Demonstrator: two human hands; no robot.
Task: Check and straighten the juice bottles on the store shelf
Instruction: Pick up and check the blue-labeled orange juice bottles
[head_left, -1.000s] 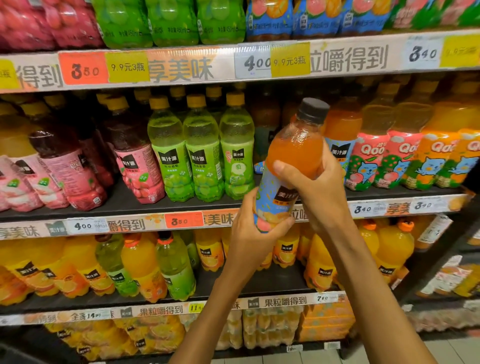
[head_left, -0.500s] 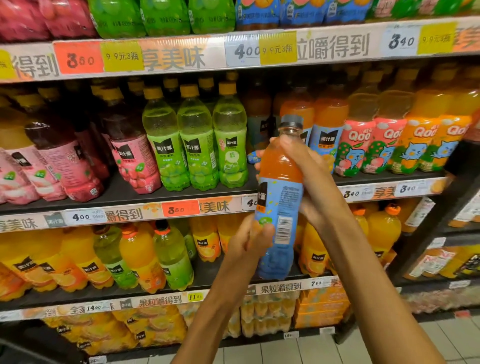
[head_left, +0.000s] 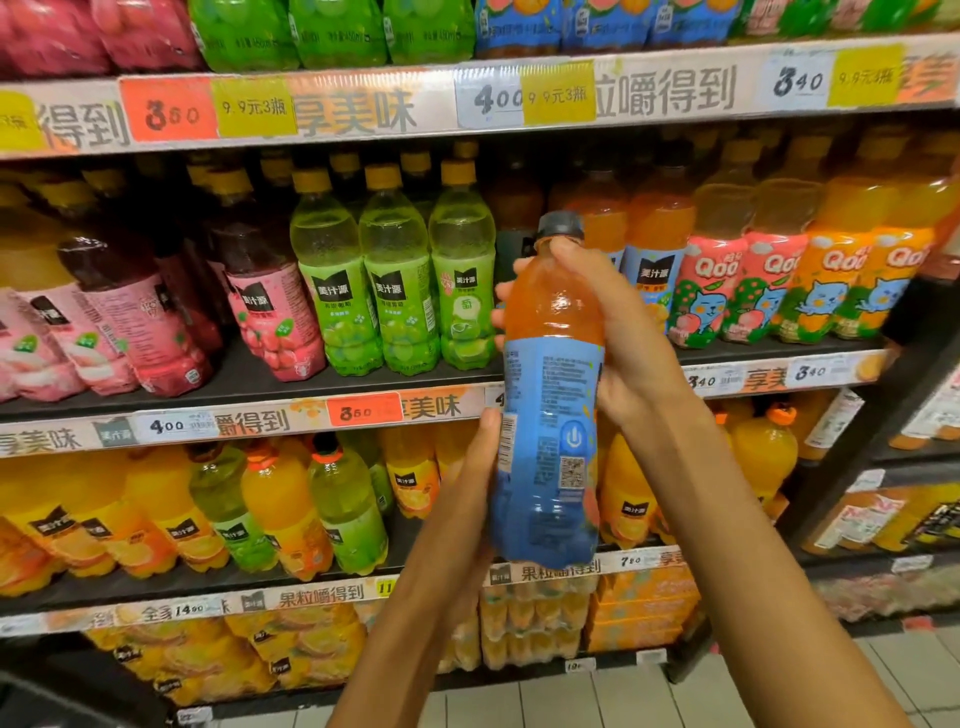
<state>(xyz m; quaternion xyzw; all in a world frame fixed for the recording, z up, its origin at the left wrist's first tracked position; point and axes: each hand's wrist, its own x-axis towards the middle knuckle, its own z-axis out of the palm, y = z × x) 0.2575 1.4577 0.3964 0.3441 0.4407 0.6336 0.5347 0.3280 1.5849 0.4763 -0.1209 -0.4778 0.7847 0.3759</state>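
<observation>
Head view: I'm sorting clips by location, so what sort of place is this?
Most likely a shop's drinks aisle. Tiered shelves carry price tags along their edges, rows of green juice bottles face outward, and both hands hold an orange juice bottle before them.

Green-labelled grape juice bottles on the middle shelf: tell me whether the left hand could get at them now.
Probably not yet: the left hand grips the blue-labelled orange juice bottle; freed, nothing blocks the green bottles.
</observation>
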